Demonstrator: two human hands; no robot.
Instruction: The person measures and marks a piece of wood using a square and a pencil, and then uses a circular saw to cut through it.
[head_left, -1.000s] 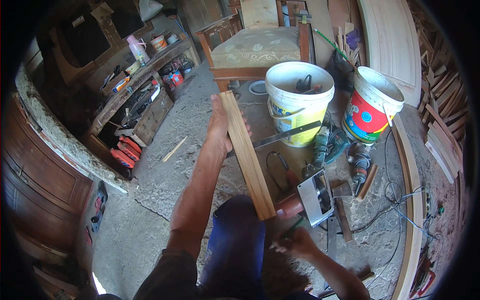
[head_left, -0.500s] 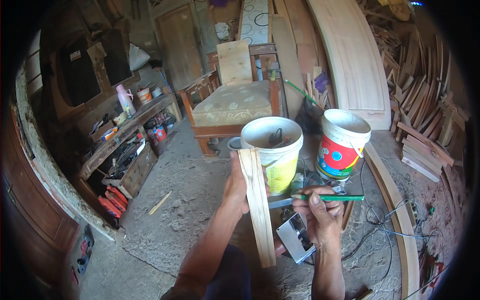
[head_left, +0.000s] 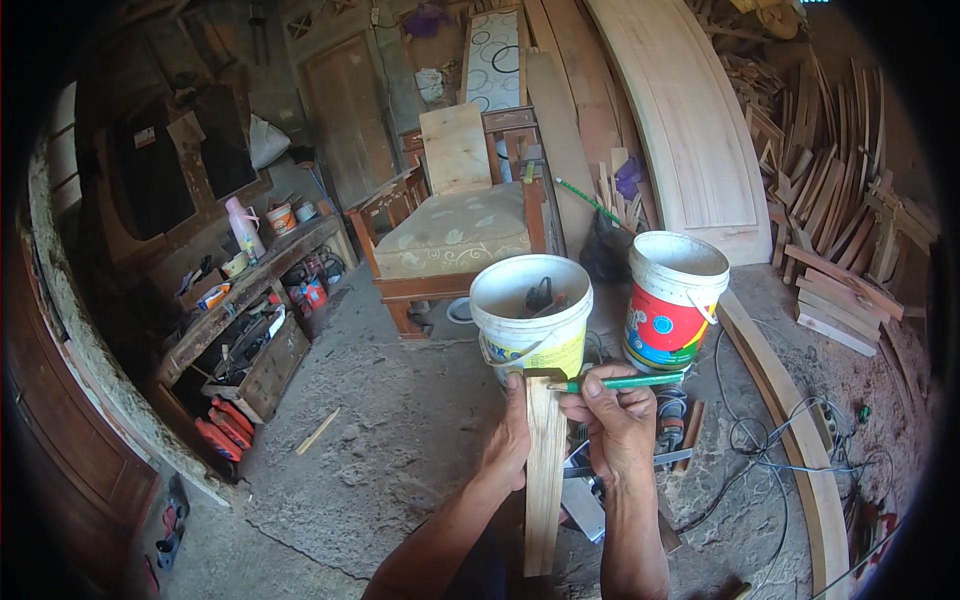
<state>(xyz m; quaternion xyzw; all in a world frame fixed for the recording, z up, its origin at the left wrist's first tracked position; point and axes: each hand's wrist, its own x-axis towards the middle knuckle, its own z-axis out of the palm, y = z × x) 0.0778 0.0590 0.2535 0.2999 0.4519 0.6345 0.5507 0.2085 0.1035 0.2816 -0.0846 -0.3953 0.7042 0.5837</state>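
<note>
Head view, workshop with rough concrete floor (head_left: pixel 400 450). At far left a low wooden shelf (head_left: pixel 245 300) runs along the wall, cluttered with tools and small pots. Left hand (head_left: pixel 512 440) is closed around the left edge of a wooden slat (head_left: pixel 545 470), thumb up near its top end. Slat held in the air in front of the body, above the floor and just in front of the white bucket (head_left: pixel 530 315). Long axis close to vertical in the picture: upper end points away from the person toward the bucket, lower end points back toward the body. Slat is narrow, flat, pale raw wood with straight grain showing on its broad face; top end cut square. Right hand (head_left: pixel 620 420) is closed on a green pencil (head_left: pixel 620 381), pinched in the fingers; pencil lies almost level, crosswise to the slat, its tip touching the slat's top end. Behind stands a wooden chair (head_left: pixel 455 235) with a cushion. To the right, a second bucket (head_left: pixel 672 300), white with red and coloured print, then cables (head_left: pixel 760 440) on the floor.
</note>
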